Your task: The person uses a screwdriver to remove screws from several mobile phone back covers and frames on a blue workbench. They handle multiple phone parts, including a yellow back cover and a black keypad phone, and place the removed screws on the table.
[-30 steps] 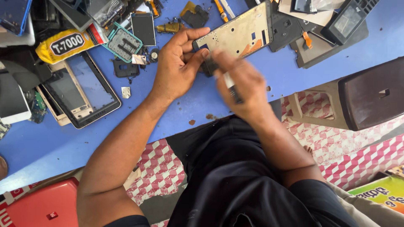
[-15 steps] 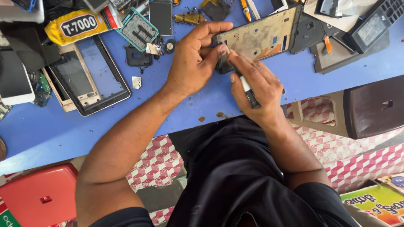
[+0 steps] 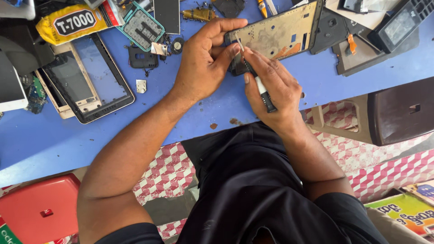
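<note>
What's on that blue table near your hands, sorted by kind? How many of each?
Gold-coloured metal phone frames: 1
Black-and-white slim hand tools: 1
Yellow glue tubes: 1
Teal-rimmed grey keypad panels: 1
Black-framed phone screens: 1
Total: 5

Black short-sleeved shirt; dark trousers (creased cloth); left hand and right hand bare; no gloves.

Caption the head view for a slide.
Left hand steadies a phone frame on a blue table; right hand works a screwdriver.
</note>
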